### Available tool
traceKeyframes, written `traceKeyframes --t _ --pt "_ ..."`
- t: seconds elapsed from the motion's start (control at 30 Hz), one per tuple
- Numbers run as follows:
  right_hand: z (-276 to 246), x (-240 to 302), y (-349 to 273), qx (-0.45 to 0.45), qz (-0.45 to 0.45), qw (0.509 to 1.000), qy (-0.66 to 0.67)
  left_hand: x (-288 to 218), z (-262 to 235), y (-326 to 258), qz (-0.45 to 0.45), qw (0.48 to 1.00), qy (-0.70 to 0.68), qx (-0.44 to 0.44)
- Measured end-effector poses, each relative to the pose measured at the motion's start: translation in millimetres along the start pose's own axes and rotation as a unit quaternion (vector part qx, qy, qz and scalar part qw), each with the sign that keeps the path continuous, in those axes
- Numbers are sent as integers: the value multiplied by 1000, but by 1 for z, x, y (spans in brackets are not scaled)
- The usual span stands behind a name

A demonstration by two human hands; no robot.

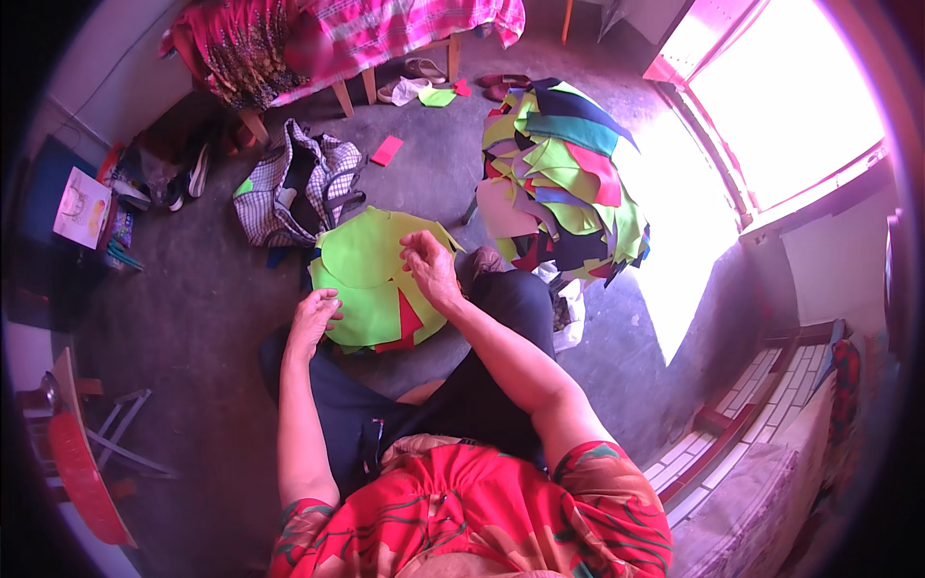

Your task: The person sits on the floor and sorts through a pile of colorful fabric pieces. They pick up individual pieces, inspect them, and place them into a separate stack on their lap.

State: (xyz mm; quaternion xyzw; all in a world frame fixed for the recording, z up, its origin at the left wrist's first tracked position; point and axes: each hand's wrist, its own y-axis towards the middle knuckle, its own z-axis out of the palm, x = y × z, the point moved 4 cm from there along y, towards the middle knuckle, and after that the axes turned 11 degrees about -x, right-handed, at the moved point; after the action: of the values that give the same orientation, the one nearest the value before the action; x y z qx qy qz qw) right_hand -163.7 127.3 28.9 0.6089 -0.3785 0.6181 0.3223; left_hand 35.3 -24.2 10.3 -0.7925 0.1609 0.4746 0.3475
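Note:
A stack of lime-green fabric pieces (361, 265) with a red piece (408, 323) showing underneath rests over my knees. My left hand (313, 323) pinches the stack's left edge. My right hand (431, 268) grips the top green piece near its right side, fingers curled on the cloth. Both forearms come up from my red patterned top.
A tall heap of cut fabric pieces (564, 183) in green, teal, red and dark colours stands to the right. A checked bag (299, 188) lies behind the green stack. A bed with pink cloth (385, 34) and sandals (414, 77) are at the back. Bright window (780, 106) at right.

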Motion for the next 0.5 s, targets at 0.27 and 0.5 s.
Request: traceKeyframes --t 0.27,0.5 --pt "-37 48 -11 5 5 995 104 10 9 11 -22 997 74 30" --pt "-183 153 19 -268 -276 920 -81 9 6 8 -15 997 72 22"
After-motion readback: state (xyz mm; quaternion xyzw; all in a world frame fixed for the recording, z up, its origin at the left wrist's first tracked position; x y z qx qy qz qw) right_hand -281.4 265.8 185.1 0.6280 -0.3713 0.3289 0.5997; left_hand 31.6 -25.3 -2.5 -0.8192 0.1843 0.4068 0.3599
